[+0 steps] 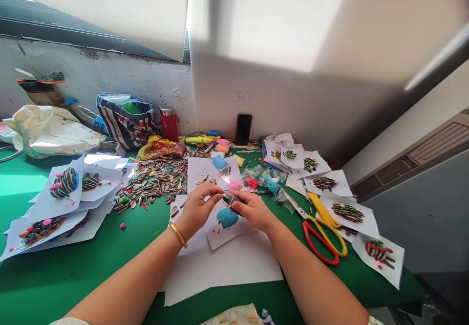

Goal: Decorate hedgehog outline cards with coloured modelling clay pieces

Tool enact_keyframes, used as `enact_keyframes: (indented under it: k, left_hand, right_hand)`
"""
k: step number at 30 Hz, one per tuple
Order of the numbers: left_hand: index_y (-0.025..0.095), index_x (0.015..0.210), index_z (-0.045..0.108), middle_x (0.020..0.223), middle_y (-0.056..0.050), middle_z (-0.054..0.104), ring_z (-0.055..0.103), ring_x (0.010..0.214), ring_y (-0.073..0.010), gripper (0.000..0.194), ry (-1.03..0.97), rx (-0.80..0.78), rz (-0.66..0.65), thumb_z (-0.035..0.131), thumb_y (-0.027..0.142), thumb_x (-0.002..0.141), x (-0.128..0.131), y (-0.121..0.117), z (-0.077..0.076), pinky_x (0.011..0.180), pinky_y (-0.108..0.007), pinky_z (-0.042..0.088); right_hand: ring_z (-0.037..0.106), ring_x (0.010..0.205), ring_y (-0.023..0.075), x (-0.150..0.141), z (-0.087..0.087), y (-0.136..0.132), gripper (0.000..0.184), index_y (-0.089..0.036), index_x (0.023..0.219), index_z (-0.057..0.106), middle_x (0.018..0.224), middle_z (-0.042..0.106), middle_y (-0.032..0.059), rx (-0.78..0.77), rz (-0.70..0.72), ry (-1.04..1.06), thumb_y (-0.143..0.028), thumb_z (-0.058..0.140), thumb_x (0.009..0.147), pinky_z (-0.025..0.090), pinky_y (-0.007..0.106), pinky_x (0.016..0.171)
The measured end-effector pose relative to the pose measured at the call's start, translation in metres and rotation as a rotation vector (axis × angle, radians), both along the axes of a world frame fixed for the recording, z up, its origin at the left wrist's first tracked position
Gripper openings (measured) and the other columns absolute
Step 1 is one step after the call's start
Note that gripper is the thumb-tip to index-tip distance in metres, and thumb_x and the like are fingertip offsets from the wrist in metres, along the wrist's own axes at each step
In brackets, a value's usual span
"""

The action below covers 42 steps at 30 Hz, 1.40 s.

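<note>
In the middle of the head view, my left hand (202, 206) and my right hand (255, 210) meet, fingers closed. Between their fingertips is a small clear plastic packet (230, 198) with something dark inside, possibly modelling clay; the fingers partly cover it. Just below lies a white paper card with a blue clay hedgehog shape (226, 218) pressed onto it. Blank white sheets (223, 266) are stacked under that card. Behind my hands, another sheet (196, 168) carries a few sunflower seeds and a blue clay packet (220, 162).
Loose sunflower seeds (157, 178) form a pile at left. Finished seed cards lie in a left stack (40, 207) and along the right edge (348, 212). Scissors (322, 237) rest right of my forearm. A phone (243, 129), a red flask (169, 124) and a striped bag (126, 119) stand behind.
</note>
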<state>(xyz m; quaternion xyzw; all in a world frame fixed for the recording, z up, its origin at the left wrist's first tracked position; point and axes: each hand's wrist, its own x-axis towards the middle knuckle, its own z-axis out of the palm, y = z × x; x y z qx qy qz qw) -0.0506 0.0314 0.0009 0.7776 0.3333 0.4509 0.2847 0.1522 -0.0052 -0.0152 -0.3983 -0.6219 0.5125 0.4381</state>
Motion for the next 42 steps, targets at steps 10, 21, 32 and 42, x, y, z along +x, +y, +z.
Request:
enact_keyframes:
  k: [10, 21, 32, 42]
  left_hand:
    - [0.022, 0.092, 0.067, 0.087, -0.003, 0.069, 0.063, 0.082, -0.018, 0.006, 0.122, 0.085, -0.012, 0.065, 0.022, 0.087, -0.001, -0.003, -0.001, 0.076, -0.032, 0.052]
    - [0.021, 0.097, 0.067, 0.083, -0.004, 0.072, 0.064, 0.078, -0.0189, 0.013, 0.148, 0.474, -0.032, 0.06, 0.015, 0.089, 0.0, -0.005, -0.001, 0.076, -0.036, 0.052]
    - [0.016, 0.095, 0.073, 0.08, -0.007, 0.073, 0.068, 0.08, -0.0189, 0.037, -0.663, -0.629, 0.086, 0.076, 0.046, 0.074, 0.005, 0.001, 0.006, 0.079, -0.035, 0.055]
    - [0.018, 0.086, 0.074, 0.08, -0.003, 0.071, 0.065, 0.077, -0.0141, 0.036, -0.745, -0.791, 0.059, 0.086, 0.04, 0.061, 0.01, 0.0, 0.008, 0.076, -0.029, 0.052]
  right_hand:
    - [0.063, 0.099, 0.0233, -0.002, 0.009, -0.002, 0.042, -0.024, 0.119, 0.067, 0.109, 0.071, 0.0039, 0.109, -0.025, -0.118, -0.05, 0.066, 0.085, 0.049, 0.034, 0.087]
    - [0.063, 0.104, 0.0258, -0.003, 0.005, -0.001, 0.049, -0.021, 0.119, 0.067, 0.113, 0.07, 0.0066, 0.095, -0.045, -0.157, -0.054, 0.064, 0.084, 0.048, 0.038, 0.092]
    - [0.056, 0.12, 0.0289, 0.009, -0.005, 0.007, 0.047, -0.02, 0.131, 0.059, 0.129, 0.062, 0.0109, 0.223, -0.338, -0.404, -0.045, 0.056, 0.09, 0.042, 0.046, 0.104]
    - [0.05, 0.12, 0.0323, 0.048, -0.003, 0.017, 0.043, -0.019, 0.135, 0.053, 0.129, 0.061, 0.0138, 0.349, -0.66, -1.036, -0.036, 0.047, 0.096, 0.038, 0.049, 0.098]
